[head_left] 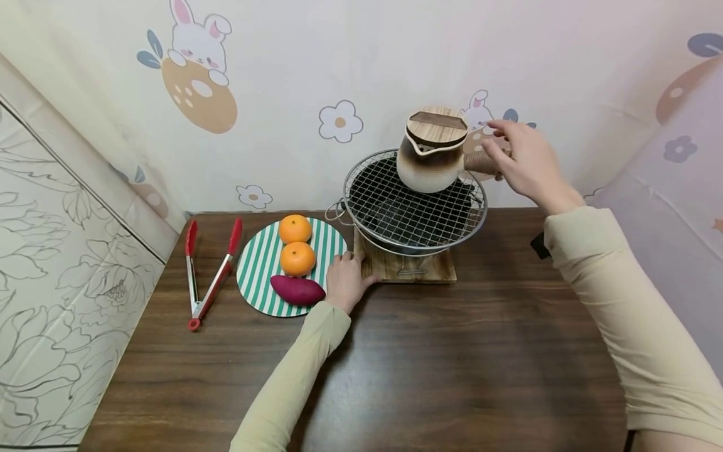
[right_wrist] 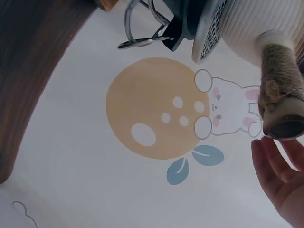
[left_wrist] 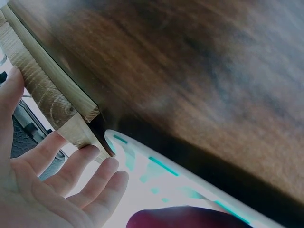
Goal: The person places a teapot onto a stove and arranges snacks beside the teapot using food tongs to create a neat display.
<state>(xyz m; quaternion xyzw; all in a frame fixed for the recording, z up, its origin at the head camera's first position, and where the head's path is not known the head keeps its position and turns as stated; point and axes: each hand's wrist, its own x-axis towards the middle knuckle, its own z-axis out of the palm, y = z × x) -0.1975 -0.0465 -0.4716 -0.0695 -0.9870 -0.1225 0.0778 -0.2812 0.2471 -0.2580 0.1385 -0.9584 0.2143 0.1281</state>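
A clay teapot with a wooden lid sits on the round wire mesh of a tabletop grill. Its twine-wrapped handle points right. Just off the end of that handle is my right hand, fingers bent loosely and nothing between them. My left hand touches the left front corner of the wooden board under the grill. In the left wrist view, its thumb is at the board's front edge and the relaxed fingertips lie along the corner.
A striped round mat left of the board bears two oranges and a purple sweet potato. Red-tipped tongs lie spread at the far left. A small black object is by the right forearm. Curtains hang behind the table.
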